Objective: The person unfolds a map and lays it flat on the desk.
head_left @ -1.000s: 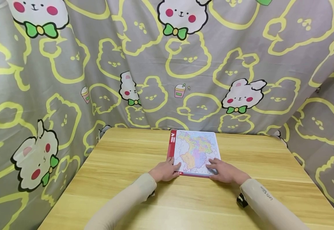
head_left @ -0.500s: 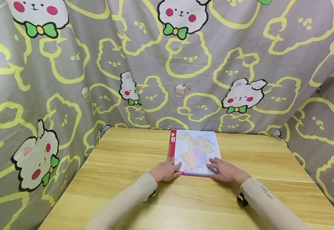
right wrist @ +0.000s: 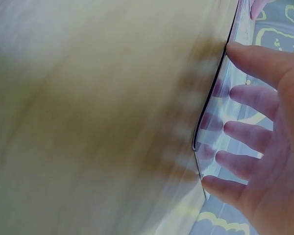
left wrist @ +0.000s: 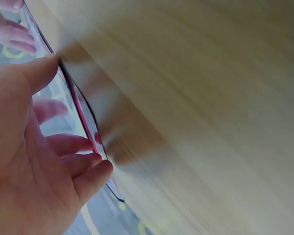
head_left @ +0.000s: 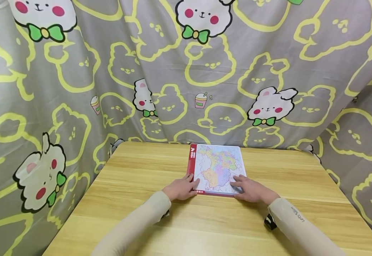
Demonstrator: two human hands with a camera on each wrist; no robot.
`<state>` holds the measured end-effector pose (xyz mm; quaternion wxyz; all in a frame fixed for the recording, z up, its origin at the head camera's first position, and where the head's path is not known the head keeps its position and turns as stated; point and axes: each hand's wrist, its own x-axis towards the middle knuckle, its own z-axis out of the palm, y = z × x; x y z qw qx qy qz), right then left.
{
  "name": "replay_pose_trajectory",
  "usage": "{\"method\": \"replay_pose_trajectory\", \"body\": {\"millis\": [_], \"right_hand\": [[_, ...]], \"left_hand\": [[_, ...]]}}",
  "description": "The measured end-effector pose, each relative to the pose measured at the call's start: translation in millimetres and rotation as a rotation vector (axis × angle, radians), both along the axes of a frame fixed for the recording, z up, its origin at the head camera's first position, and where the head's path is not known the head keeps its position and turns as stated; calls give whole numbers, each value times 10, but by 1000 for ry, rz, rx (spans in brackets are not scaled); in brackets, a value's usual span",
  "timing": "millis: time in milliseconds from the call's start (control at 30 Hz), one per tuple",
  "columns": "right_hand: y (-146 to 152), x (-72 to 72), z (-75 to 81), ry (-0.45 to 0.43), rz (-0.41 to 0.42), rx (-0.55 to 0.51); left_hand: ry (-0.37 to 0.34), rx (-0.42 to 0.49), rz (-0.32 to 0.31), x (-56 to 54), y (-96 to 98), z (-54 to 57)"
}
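Observation:
A flat rectangular board with a coloured map and a red border lies on the wooden table near its far edge. At its near left corner my left hand touches the edge, fingers spread and loosely bent. My right hand rests against the near right corner, with its fingers fanned out over the surface. In the left wrist view the thumb and fingertips of the left hand meet the board's rim. The right wrist view shows straight, separated fingers of the right hand along the glossy edge.
The light wood table stretches out on both sides of the board. Behind it and at both sides hangs a grey curtain printed with rabbits and yellow outlines. A dark strap shows under the right sleeve.
My left hand has shifted slightly to the left along the board's corner, uncovering more of the red near border. The board and my right hand have stayed almost still.

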<state>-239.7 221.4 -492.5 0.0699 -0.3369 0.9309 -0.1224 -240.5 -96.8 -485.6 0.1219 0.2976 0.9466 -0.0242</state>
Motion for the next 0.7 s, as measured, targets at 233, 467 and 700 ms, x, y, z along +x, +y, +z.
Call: {"method": "replay_pose_trajectory", "body": {"millis": [233,467,700], "right_hand": [[-80,38,63,39,13,16],[-268,87,142,71,51,10],[-503,102,212,67,66,27]], "left_hand": [[-5,-2,20,-41,-96,-33],[-6,9,19,-42,-147,-22],[10,-4,4,-49,-175,-26]]}}
